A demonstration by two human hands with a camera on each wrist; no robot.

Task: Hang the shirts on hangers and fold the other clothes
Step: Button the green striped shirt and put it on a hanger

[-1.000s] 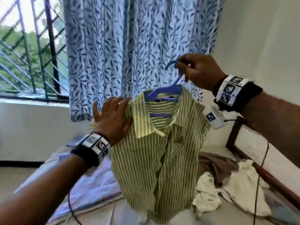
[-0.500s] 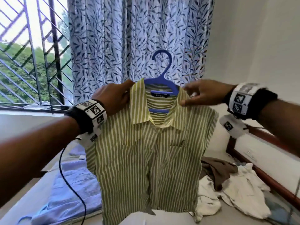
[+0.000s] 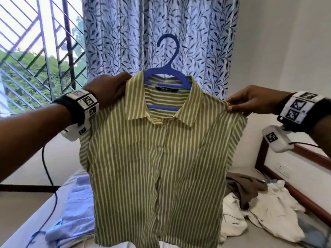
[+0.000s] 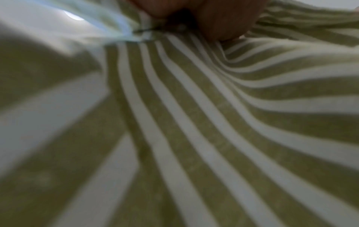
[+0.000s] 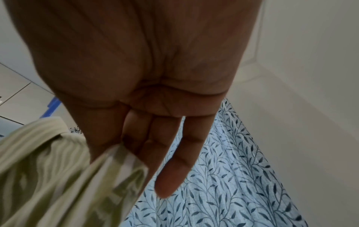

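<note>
A green and white striped shirt [image 3: 157,158] hangs on a blue plastic hanger [image 3: 167,68], held up in front of the curtain. My left hand [image 3: 111,88] grips the shirt's left shoulder beside the collar. My right hand [image 3: 250,101] pinches the right shoulder seam between thumb and fingers. In the left wrist view the striped shirt [image 4: 194,122] fills the frame under my fingers [image 4: 223,20]. The right wrist view shows the shirt [image 5: 58,176] edge caught at my right hand [image 5: 124,145], the little finger straight. The hanger's hook stands free above the collar.
A leaf-patterned curtain [image 3: 161,33] hangs behind, with a barred window [image 3: 41,59] to its left. On the bed lie a brown garment [image 3: 245,188], white clothes [image 3: 268,221] at the right and a pale blue garment [image 3: 75,212] at the left. A wooden bed frame [image 3: 304,199] runs along the right wall.
My right hand left the hanger hook and moved out along the right shoulder to the seam. My left hand took hold of the left shoulder. The shirt now hangs spread and flat.
</note>
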